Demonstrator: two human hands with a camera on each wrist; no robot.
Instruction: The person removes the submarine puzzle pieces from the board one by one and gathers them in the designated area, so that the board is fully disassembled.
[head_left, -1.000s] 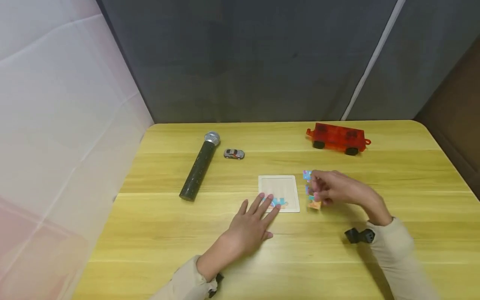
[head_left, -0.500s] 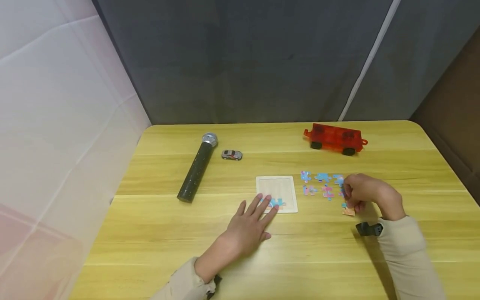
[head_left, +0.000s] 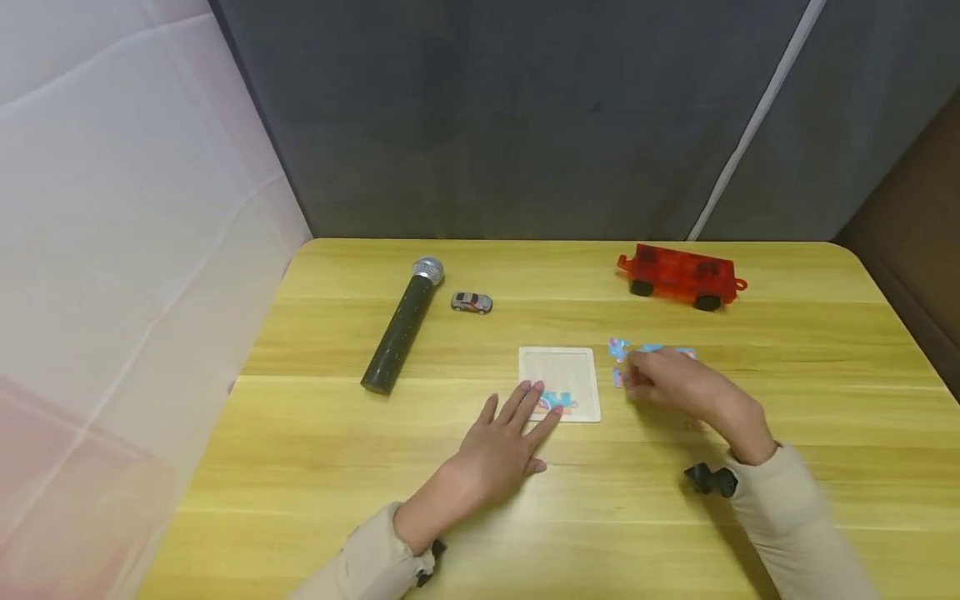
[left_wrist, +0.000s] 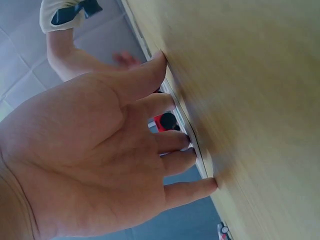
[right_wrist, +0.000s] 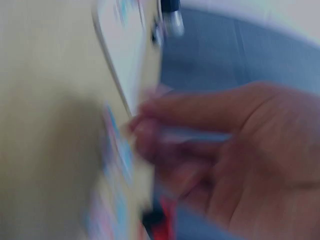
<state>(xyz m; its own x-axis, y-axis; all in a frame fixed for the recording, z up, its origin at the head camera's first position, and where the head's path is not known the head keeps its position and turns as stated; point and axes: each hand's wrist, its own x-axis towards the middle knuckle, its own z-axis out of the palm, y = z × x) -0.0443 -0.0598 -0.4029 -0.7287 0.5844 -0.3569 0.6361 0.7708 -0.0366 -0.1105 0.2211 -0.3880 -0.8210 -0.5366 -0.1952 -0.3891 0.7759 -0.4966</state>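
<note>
My left hand [head_left: 498, 454] lies flat with spread fingers, its fingertips on the near part of a pale square puzzle tray [head_left: 557, 367]. Joined blue and orange puzzle pieces [head_left: 557, 402] sit along the tray's near edge, partly covered by those fingers. In the left wrist view the left hand [left_wrist: 110, 155] has straight fingers touching down. To the right of the tray, my right hand [head_left: 686, 387] hovers at loose jigsaw pieces [head_left: 618, 348], fingers curled and thumb near index finger. The right wrist view is blurred, so whether the right hand [right_wrist: 210, 145] pinches a piece is unclear.
A black microphone [head_left: 399, 337] with a silver head lies at left, beside a small toy car [head_left: 472, 302]. A red toy wagon [head_left: 681, 275] stands at the back right. Grey fabric [head_left: 495, 125] hangs behind the wooden table [head_left: 315, 467].
My right hand moved right, to an orange piece, then back left over the loose pieces near the tray; the orange piece stayed at right. My left hand kept its place on the tray.
</note>
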